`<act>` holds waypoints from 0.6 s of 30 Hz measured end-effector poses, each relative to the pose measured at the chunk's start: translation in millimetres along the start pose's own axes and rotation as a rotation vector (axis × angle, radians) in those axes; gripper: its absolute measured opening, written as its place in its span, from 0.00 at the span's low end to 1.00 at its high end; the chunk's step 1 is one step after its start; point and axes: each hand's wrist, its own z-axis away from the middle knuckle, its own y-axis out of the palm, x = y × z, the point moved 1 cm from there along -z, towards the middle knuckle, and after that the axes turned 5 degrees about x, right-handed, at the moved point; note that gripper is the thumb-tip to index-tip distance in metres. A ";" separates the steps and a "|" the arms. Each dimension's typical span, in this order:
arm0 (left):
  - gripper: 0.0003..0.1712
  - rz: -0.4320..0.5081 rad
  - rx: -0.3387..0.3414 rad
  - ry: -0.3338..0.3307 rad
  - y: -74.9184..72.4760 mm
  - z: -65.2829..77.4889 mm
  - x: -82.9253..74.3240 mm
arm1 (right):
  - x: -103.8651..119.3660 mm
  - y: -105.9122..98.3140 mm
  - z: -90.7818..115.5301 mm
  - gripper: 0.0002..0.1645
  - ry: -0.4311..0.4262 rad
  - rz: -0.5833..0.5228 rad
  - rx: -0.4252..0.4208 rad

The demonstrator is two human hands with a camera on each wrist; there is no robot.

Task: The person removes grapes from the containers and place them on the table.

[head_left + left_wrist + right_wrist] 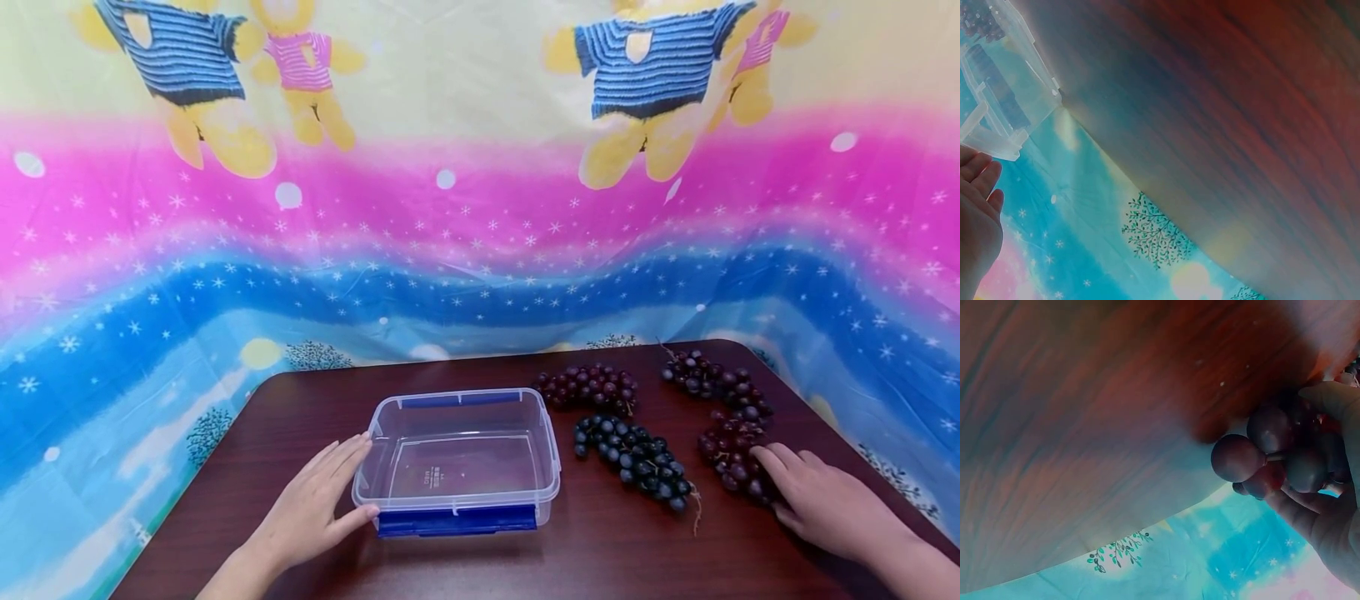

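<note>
My left hand [315, 496] rests at the left side of a clear plastic food container [456, 502], fingers straight, fingertips right at its rim and thumb by the near left corner. The container has no lid on and shows blue latches. At the right, my right hand [832, 504] grips the near end of a bunch of dark red grapes [729, 450]. In the right wrist view, thumb and fingers are curled around its round grapes [1238, 458], which hang together on a stem. My palm hides part of this bunch.
Between container and right hand lies a bunch of black grapes [633, 458], its stem toward me. Behind it is another red bunch [588, 387] near the container's far right corner. A dark purple bunch [712, 379] lies at the back right of the brown table [300, 408]. A printed cloth [450, 208] hangs behind.
</note>
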 end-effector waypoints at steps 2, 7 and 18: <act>0.43 -0.004 0.001 -0.001 0.0 0.2 0.0 | -0.1 -0.3 0.0 0.38 0.028 -0.017 0.051; 0.43 -0.007 -0.002 0.003 -0.1 0.1 0.3 | -1.9 -3.3 -2.7 0.41 0.109 -0.052 0.173; 0.43 -0.006 0.003 0.003 -1.4 -0.5 0.5 | -5.7 -5.9 -3.7 0.50 0.157 -0.105 0.211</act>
